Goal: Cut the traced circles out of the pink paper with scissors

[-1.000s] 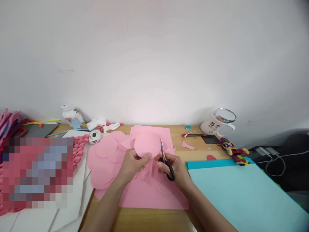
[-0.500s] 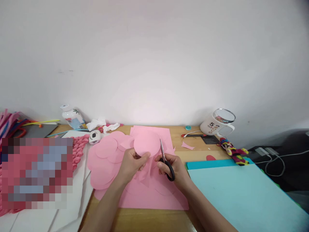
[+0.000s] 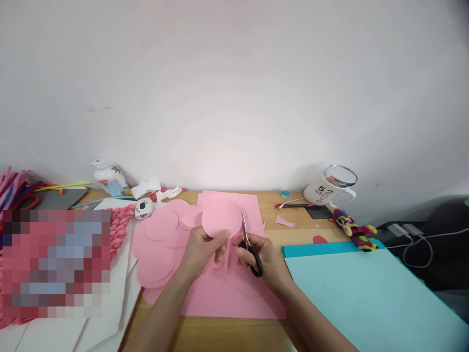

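My left hand (image 3: 205, 249) pinches the lower edge of a rounded pink paper piece (image 3: 222, 217), held up above the table. In my right hand (image 3: 262, 256) is a pair of scissors (image 3: 252, 252) with black handles, its blades pointing up along the right edge of that piece. A narrow strip of pink paper hangs below, between the two hands. Beneath lies a large pink paper sheet (image 3: 234, 305) with faint curved outlines drawn on it. Several cut pink paper rounds (image 3: 157, 256) overlap in a pile left of my left hand.
Light blue sheets (image 3: 359, 293) lie at the right, with a small yarn doll (image 3: 353, 230) at their far edge. Behind stand a white mug (image 3: 326, 188) and a bottle (image 3: 110, 178). A pink scrap (image 3: 285, 221) lies right of the scissors; white paper (image 3: 106, 327) is at the left.
The held paper piece has shifted slightly left. My right hand and the scissors have also moved a little left and downward.
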`<state>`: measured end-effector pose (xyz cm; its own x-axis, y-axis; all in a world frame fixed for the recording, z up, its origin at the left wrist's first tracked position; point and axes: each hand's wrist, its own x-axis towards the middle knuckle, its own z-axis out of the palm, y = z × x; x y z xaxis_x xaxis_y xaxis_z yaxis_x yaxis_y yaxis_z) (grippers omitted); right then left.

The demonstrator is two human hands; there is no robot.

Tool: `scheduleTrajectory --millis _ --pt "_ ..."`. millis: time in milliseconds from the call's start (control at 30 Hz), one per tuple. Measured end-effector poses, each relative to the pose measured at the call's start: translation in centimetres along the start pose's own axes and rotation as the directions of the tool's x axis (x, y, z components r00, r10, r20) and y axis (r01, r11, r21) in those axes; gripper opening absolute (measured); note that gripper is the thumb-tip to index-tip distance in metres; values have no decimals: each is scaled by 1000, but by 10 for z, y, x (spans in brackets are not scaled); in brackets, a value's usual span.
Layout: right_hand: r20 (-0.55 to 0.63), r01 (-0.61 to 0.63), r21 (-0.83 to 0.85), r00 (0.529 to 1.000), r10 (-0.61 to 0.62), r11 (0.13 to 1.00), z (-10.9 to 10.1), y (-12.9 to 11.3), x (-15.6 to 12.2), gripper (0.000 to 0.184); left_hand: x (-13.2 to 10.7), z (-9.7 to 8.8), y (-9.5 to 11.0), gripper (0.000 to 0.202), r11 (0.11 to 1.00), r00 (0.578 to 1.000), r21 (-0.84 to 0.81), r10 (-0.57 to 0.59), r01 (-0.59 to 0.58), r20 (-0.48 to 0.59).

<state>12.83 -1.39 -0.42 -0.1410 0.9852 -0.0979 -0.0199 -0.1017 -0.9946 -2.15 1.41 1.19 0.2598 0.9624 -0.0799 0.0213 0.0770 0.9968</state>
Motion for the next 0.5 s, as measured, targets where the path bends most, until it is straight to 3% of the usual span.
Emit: scheduleTrajectory --millis 300,500 --pt "39 119 60 992 -121 991 -6 5 4 25 -1 -2 -6 27 982 982 15 -186 186 -31" --pt "23 119 13 993 -119 993 -5 5 4 28 -2 -2 -5 26 975 975 44 -218 220 -44"
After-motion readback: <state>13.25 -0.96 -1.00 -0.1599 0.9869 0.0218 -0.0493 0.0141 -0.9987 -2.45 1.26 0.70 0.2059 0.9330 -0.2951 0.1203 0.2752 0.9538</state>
